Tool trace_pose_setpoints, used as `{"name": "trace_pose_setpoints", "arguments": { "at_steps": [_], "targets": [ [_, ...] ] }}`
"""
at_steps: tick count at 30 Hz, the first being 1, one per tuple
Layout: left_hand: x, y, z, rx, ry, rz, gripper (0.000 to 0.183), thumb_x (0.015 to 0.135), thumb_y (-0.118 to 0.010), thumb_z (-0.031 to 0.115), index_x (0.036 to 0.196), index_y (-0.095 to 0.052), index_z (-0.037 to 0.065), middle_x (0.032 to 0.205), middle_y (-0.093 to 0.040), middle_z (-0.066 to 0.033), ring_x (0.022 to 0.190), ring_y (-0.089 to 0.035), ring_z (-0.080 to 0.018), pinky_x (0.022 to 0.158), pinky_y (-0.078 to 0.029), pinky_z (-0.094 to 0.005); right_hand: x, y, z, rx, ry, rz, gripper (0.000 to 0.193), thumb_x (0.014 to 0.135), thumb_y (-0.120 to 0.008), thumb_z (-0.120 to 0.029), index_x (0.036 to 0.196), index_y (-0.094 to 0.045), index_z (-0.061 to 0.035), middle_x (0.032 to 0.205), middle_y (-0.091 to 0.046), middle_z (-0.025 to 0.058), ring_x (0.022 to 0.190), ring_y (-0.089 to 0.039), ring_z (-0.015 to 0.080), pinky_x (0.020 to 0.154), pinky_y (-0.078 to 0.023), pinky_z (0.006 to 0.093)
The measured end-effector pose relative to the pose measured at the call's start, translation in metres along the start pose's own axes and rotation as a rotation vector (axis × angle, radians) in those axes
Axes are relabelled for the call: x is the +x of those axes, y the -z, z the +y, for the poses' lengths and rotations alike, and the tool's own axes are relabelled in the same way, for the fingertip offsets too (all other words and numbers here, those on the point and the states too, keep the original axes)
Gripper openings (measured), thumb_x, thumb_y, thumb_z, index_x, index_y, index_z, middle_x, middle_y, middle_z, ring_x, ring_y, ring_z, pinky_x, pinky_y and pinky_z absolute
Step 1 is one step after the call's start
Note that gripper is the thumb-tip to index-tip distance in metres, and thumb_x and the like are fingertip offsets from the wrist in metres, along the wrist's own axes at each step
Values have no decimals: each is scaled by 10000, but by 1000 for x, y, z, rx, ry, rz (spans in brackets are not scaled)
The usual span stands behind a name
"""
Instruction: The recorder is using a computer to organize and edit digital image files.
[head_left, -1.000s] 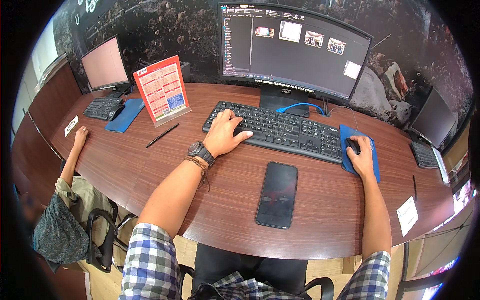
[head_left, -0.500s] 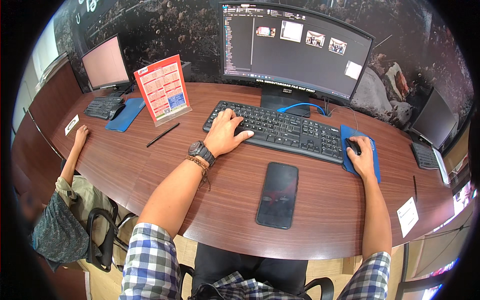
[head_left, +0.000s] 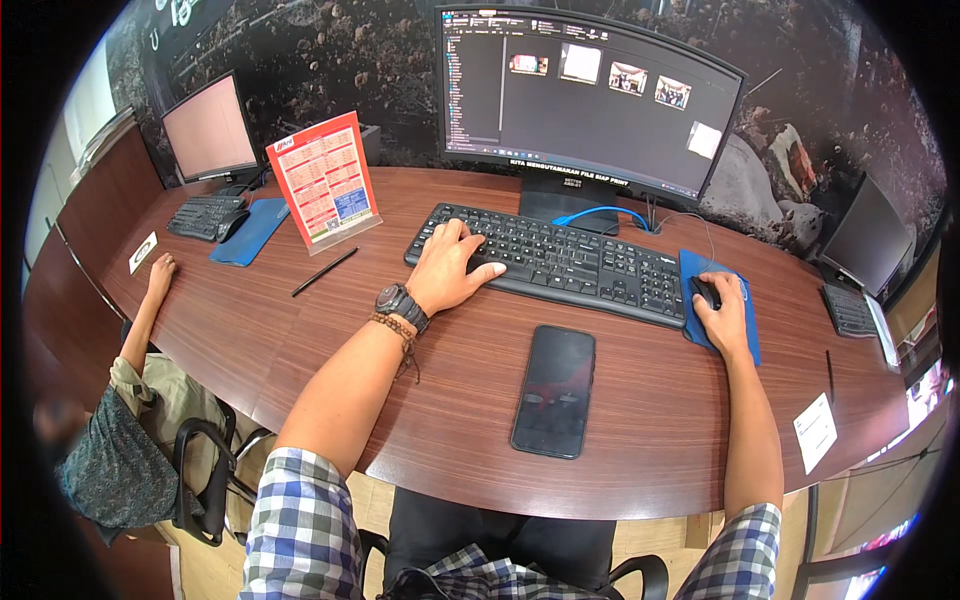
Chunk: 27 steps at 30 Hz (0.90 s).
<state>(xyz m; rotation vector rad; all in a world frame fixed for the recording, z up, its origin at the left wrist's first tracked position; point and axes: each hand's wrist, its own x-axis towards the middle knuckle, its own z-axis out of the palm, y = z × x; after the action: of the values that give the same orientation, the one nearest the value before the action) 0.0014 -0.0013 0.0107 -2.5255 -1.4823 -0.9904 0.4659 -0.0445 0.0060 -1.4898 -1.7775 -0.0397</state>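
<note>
My left hand (head_left: 445, 268) rests on the left end of a black keyboard (head_left: 570, 258), its fingers bent over the keys and the thumb stretched out to the right. A dark watch (head_left: 393, 300) and a beaded bracelet (head_left: 392, 324) circle that wrist. To the right of the keyboard, my right hand (head_left: 728, 312) is curled over a black mouse (head_left: 706, 292), which is partly hidden under the fingers. The mouse sits on a blue mouse pad (head_left: 748, 335). Beyond the keyboard a large monitor (head_left: 590, 115) shows a dark window with several small picture thumbnails.
A black phone (head_left: 555, 390) lies on the brown desk (head_left: 450, 400) between my forearms. Left of the keyboard are a black pen (head_left: 325, 271) and a red and white sign stand (head_left: 322, 180). Another person's hand (head_left: 162, 270) rests farther left. A white card (head_left: 815, 433) lies at the right.
</note>
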Motion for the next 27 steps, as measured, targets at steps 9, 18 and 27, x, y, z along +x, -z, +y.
{"name": "trace_pose_setpoints", "arguments": {
  "at_steps": [9, 18, 27],
  "targets": [
    [0, 0, 0, -1, -4, 6, 564, 893, -734, 434, 1188, -675, -43, 1138, -553, -175, 1099, -545, -355, 982, -450, -440, -1, 0, 0, -104, -41, 28, 367, 827, -729, -186, 1161, -671, -44, 1173, -570, 178, 1129, -573, 358, 986, -463, 424],
    [-1, 0, 0, -2, 1, 1, 567, 896, -729, 437, 1197, -674, -41, 1142, -554, -174, 1104, -541, -352, 986, -449, -439, 0, -1, 3, -82, -41, 26, 384, 824, -735, -185, 1172, -675, -34, 1172, -576, 175, 1137, -574, 349, 997, -458, 414],
    [-1, -1, -1, -2, 1, 3, 574, 897, -727, 441, 1196, -673, -45, 1138, -554, -173, 1105, -535, -350, 987, -445, -436, 0, 1, -4, -45, -41, 2, 363, 801, -720, -154, 1138, -679, -26, 1166, -581, 170, 1133, -573, 347, 1000, -456, 411]
  ]
}}
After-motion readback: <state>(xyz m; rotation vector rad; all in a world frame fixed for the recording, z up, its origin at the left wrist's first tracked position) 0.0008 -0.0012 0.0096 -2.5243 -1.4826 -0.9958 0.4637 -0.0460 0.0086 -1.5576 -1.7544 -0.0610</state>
